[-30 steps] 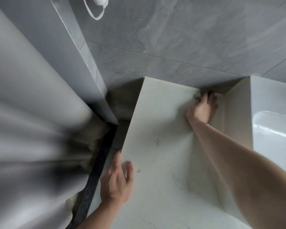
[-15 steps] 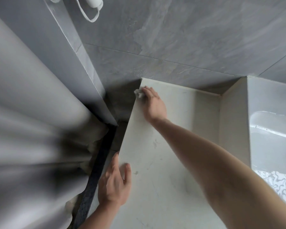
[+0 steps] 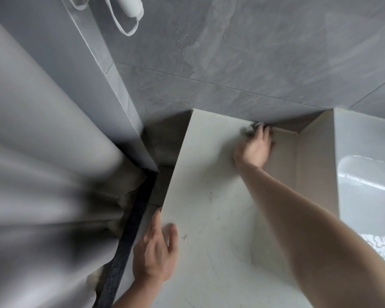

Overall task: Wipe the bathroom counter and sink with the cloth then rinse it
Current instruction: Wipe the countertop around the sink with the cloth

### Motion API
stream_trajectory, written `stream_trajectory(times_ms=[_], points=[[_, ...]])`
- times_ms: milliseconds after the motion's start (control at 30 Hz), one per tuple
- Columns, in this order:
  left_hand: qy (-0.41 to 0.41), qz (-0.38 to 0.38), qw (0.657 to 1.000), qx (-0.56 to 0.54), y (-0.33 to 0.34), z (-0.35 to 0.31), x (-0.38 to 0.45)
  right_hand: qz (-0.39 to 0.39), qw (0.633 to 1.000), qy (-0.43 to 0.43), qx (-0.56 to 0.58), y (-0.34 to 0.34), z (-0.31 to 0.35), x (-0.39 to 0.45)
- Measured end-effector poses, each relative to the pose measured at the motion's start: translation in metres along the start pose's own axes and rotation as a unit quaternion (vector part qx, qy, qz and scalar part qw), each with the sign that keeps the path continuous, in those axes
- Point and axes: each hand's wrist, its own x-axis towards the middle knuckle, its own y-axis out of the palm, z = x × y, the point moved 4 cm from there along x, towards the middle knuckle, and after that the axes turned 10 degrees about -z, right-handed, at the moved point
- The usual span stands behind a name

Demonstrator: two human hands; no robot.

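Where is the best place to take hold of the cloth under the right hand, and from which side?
Grip the bunched part of the cloth showing beyond the right hand, coming from the front and above. The grey tiled wall blocks the far side, so only that lump on the counter seems reachable.

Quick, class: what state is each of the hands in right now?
Left hand: open, resting on the counter edge.
Right hand: holding the cloth.

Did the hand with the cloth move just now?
Yes. The right hand slid the cloth along the back wall, away from the counter's left corner toward the sink.
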Motion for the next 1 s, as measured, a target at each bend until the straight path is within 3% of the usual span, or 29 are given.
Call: stream_trajectory(times_ms=[133, 233, 300, 533, 600, 700, 767, 900, 1000], points=[[-0.008, -0.001, 1.000, -0.005, 0.000, -0.001, 0.000, 0.050, 0.998, -0.038, 0.032, 0.029, 0.070, -0.035], [-0.021, -0.001, 1.000, 0.001, -0.001, -0.002, -0.001, 0.121, 0.971, -0.183, 0.097, 0.035, 0.126, -0.088], [-0.026, -0.003, 1.000, 0.002, -0.002, -0.001, -0.001, 0.170, 0.945, -0.266, 0.081, 0.037, 0.148, -0.116], [-0.019, 0.011, 1.000, -0.001, -0.001, 0.000, -0.001, 0.235, 0.888, -0.392, 0.055, 0.023, 0.119, -0.085], [-0.024, 0.017, 1.000, -0.004, -0.001, 0.001, -0.001, 0.235, 0.895, -0.377, 0.037, 0.014, 0.095, -0.064], [-0.027, 0.021, 0.999, -0.005, -0.002, 0.000, -0.001, 0.201, 0.920, -0.336, -0.024, -0.012, 0.047, -0.025], [-0.029, 0.022, 0.999, -0.004, -0.002, 0.000, -0.001, 0.200, 0.914, -0.342, -0.090, -0.031, 0.020, -0.001], [-0.026, 0.018, 0.999, -0.010, -0.003, 0.000, -0.003, 0.208, 0.883, -0.335, -0.255, -0.076, -0.014, 0.042], [-0.030, 0.010, 0.999, -0.010, -0.004, -0.003, -0.004, 0.214, 0.821, -0.343, -0.403, -0.101, -0.029, 0.059]])
